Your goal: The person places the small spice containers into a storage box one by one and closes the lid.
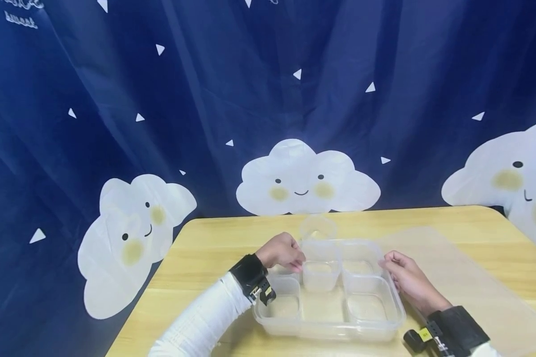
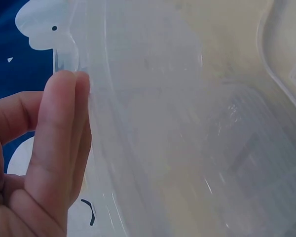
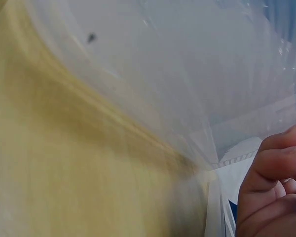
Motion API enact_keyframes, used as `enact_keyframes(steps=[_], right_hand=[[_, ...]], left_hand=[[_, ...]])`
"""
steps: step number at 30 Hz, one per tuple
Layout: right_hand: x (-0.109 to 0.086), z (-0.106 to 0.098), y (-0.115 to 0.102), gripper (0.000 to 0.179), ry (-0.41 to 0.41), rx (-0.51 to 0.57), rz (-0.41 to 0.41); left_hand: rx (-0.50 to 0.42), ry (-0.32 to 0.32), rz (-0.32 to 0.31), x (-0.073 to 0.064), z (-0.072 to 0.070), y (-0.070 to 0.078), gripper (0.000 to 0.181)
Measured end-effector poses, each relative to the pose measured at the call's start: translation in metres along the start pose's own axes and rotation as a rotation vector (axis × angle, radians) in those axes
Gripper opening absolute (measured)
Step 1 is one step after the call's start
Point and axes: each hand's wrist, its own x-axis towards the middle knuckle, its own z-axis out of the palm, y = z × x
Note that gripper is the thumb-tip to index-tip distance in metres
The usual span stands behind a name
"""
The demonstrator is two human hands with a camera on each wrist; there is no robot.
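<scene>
A large clear plastic box sits on the table, with small clear containers inside it. My left hand pinches the left rim of one small container, which stands in the back middle of the box. In the left wrist view the left hand's fingers meet at a clear plastic edge. With its thumb and fingers, my right hand grips the large box's right rim near the back corner. More small containers stand at the back right, front right and front left; another at the back left is partly hidden by my left hand.
Behind the box lies a clear rounded plastic piece, its kind unclear. A translucent sheet covers the right side of the wooden table. A dark blue curtain with clouds hangs behind the table's far edge.
</scene>
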Motion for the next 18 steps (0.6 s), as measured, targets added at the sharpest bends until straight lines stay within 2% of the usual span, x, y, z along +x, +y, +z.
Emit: enact_keyframes(steps=[10, 18], right_hand=[[0.0011, 0.0013, -0.0021, 0.015, 0.004, -0.026, 0.016], [0.002, 0.0011, -0.0006, 0.014, -0.008, 0.002, -0.023]], left_hand=[[0.011, 0.003, -0.004, 0.0008, -0.0015, 0.0005, 0.021], [0.001, -0.003, 0.007, 0.0036, -0.0018, 0.0002, 0.022]])
